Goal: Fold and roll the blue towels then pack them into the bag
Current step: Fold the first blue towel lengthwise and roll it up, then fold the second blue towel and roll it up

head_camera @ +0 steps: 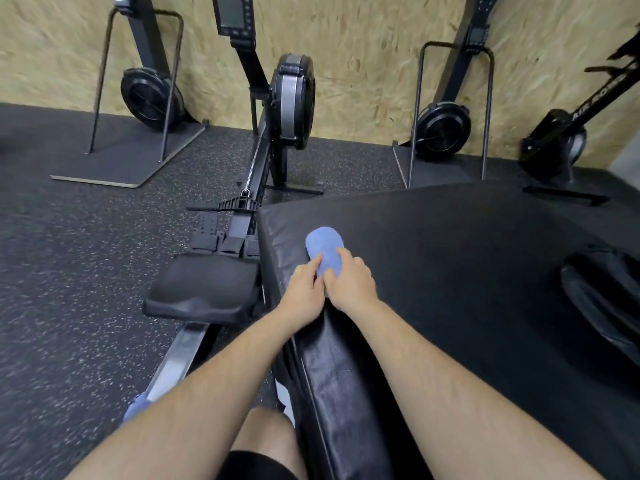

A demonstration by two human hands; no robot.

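Left hand [304, 289] and right hand [350, 283] grip the near end of a folded blue cloth towel [323, 245], hiding it, on a black padded block [450, 258]; a black fabric bag [602, 299] is cut off rightward.

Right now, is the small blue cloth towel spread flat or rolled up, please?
Rolled up: the blue cloth towel forms a compact oblong bundle.

1. The towel [325, 251] in front of me is plain light blue.
2. The padded block [450, 254] is matte black.
3. At 9 o'clock, the floor [69, 271] is dark grey with pale speckles.
4. At 12 o'clock, the wall [363, 46] is tan with a wood-chip pattern.
5. At 3 o'clock, the bag [602, 299] is black.
6. At 6 o'clock, my shorts [256, 467] are black.
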